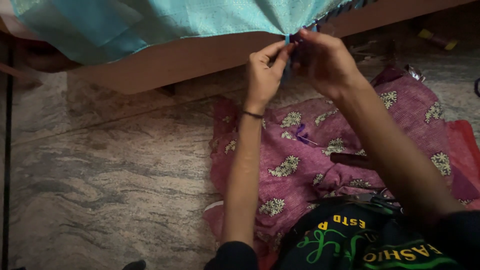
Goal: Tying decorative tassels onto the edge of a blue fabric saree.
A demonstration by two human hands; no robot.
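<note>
A turquoise cloth (165, 22) hangs over the edge of a brown wooden frame (200, 57) at the top of the view. Its hem carries a dark blue fringe or tassel (295, 37). My left hand (263, 75) pinches this fringe at the cloth's edge, thumb and fingers closed on it; a dark band circles the wrist. My right hand (327, 62) is blurred and holds the same fringe from the right, fingers curled around it. The two hands nearly touch.
A pink cloth with pale floral motifs (320, 160) lies on the mottled stone floor (100, 180) beneath my arms. A purple thread with a needle (303, 135) rests on it. Dark scissors (370, 199) lie near my lap. A spool (437, 40) sits far right.
</note>
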